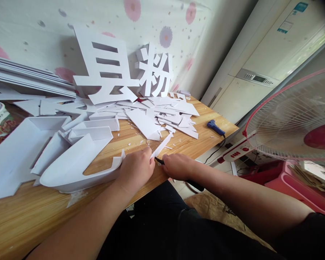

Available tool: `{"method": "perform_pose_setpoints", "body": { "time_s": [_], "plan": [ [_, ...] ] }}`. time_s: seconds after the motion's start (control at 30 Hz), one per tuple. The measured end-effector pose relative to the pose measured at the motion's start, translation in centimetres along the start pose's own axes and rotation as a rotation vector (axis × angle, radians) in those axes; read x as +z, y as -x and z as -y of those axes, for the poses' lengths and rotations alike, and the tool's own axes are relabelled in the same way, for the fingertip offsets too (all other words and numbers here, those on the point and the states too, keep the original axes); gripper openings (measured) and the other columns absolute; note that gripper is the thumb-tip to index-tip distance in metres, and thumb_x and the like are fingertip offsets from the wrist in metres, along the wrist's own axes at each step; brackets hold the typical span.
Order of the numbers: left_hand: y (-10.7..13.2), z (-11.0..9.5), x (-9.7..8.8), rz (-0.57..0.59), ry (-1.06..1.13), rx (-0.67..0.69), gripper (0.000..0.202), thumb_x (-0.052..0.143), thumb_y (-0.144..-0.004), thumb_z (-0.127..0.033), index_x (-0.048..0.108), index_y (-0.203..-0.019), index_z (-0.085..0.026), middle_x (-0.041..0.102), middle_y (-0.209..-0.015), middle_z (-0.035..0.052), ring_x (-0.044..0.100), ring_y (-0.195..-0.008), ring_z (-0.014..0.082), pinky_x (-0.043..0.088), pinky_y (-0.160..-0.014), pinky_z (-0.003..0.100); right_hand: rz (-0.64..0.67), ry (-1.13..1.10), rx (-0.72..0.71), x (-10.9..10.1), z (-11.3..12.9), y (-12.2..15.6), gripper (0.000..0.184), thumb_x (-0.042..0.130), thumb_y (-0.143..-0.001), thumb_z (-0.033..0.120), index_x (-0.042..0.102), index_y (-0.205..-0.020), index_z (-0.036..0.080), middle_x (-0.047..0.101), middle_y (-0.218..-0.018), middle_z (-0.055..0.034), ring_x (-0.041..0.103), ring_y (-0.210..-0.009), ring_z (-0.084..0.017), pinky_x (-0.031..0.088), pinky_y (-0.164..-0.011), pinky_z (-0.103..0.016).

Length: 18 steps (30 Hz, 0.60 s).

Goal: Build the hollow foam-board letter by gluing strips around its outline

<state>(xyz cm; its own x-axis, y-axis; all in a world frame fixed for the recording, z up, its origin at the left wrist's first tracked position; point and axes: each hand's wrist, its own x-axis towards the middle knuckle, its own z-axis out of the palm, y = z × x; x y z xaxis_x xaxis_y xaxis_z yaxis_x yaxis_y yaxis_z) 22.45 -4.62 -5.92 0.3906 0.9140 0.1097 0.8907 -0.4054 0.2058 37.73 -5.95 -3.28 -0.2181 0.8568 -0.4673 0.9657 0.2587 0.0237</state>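
My left hand (137, 167) is closed at the table's front edge, gripping a narrow white foam-board strip (162, 145) that sticks out past its fingers. My right hand (180, 166) is wrapped around a black-handled tool (196, 185). The tool's dark front end reaches the strip beside my left fingers; its exact kind is hidden by the hand. Just left of my left hand lies a curved white foam-board letter piece (70, 162) with raised side walls, one end close to my wrist.
White foam-board scraps (162, 113) cover the back of the wooden table (148, 186). Two white cut-out characters (108, 72) lean on the wall. A blue corded tool (216, 127) lies right; a fan (292, 119) stands beyond the table edge. A patterned tub (1, 124) sits far left.
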Motion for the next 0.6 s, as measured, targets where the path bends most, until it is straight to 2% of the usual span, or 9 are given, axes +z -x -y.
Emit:
{"method": "perform_pose_setpoints", "body": {
  "time_s": [0.2,0.6],
  "plan": [
    [0.06,0.01,-0.05,0.004,0.0,0.002,0.021,0.04,-0.088,-0.025,0.059,-0.083,-0.019,0.071,-0.075,0.0081,0.069,-0.075,0.0281,0.034,-0.057,0.033,0.028,0.017,-0.01,-0.66,0.26,-0.04,0.029,0.042,-0.091,0.021,0.065,-0.105,0.011,0.071,-0.099,-0.0184,0.07,-0.092,-0.03,0.052,-0.07,-0.035],
    [0.12,-0.12,-0.24,0.03,0.016,-0.046,0.022,0.041,-0.09,-0.028,0.06,-0.086,-0.019,0.072,-0.078,0.0091,0.07,-0.079,0.0289,0.038,-0.06,0.032,-0.022,0.034,-0.041,0.24,-0.43,-0.37,0.032,0.041,-0.092,0.023,0.064,-0.11,0.011,0.07,-0.099,-0.0193,0.069,-0.094,-0.031,0.052,-0.073,-0.037]
  ]
}}
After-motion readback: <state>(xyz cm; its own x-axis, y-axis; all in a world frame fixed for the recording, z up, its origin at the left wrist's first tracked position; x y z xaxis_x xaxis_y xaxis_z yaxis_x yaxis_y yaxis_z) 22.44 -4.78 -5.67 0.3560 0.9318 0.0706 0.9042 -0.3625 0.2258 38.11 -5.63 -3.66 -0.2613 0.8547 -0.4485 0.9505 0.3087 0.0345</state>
